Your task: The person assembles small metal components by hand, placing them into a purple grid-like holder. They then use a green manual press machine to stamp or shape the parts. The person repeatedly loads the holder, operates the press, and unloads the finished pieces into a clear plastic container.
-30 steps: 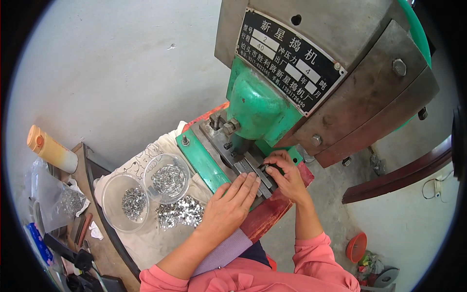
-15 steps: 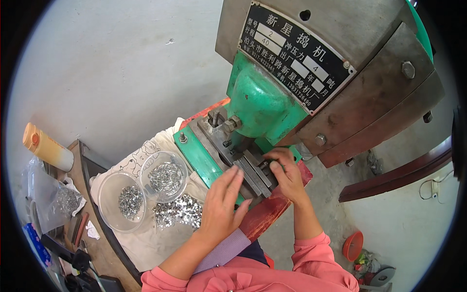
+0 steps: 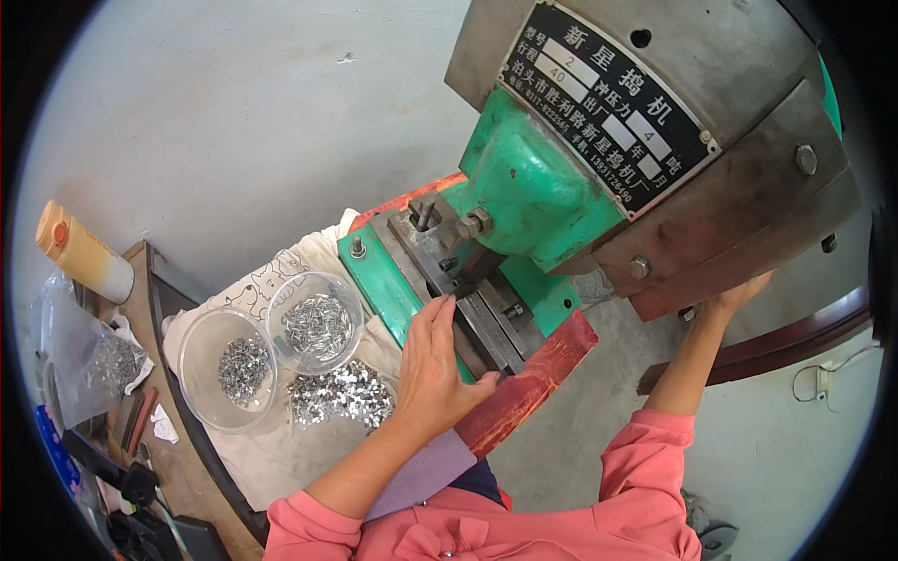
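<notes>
A green bench press (image 3: 533, 201) with a grey metal head stands in front of me. On its bed lies a dark steel die block (image 3: 491, 327) with a long slot, beneath the press ram. My left hand (image 3: 435, 369) is at the near left side of the die, fingers stretched together and thumb apart; its fingertips appear to touch the block's edge. Nothing shows in its grasp. Away to the right, my right hand (image 3: 742, 294) reaches up to the underside of the press head's right side. Its fingers are largely hidden behind the head, so its grip is not visible.
Left of the press, a cloth (image 3: 309, 453) bears a tub of small metal parts (image 3: 210, 411), a tub of pins (image 3: 358, 341) and a pile of shiny flat pieces (image 3: 341, 393). A yellow bottle (image 3: 89, 257) stands at far left. The press rests on a red worn board (image 3: 533, 383).
My right hand has left the right side of the die and moved up and right to the press head. My left hand stays beside the die. The view has shifted slightly.
</notes>
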The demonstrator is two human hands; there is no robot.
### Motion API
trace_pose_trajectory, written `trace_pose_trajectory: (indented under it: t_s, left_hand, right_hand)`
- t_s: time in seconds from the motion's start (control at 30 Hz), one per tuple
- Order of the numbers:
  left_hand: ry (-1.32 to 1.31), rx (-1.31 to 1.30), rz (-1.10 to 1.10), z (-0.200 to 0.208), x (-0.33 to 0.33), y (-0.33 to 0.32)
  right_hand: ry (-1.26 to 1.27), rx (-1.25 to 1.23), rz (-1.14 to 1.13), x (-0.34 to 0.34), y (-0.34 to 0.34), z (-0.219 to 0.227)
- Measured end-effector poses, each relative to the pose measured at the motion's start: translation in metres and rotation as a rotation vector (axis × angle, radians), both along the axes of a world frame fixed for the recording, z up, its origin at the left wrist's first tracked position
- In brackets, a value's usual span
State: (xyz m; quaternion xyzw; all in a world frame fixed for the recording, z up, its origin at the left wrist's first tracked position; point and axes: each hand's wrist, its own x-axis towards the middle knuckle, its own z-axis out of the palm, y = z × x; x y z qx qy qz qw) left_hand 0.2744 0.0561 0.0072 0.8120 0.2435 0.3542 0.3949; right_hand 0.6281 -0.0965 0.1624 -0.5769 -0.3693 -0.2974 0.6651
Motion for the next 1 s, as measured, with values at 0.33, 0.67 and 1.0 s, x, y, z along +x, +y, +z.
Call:
trace_pose_trajectory:
  t_s: [0.33, 0.67, 1.0]
  left_hand:
    - [0.038, 0.025, 0.1, 0.003, 0.007, 0.008]
    - [0.098, 0.043, 0.195, 0.001, 0.027, 0.045]
    - [0.047, 0.051, 0.219, -0.007, 0.035, 0.052]
  right_hand:
    - [0.075, -0.3, -0.1, 0.084, -0.066, 0.127]
    - [-0.088, -0.847, -0.065, -0.041, 0.063, 0.258]
    - [-0.311, -0.571, -0.178, -0.009, 0.026, 0.208]
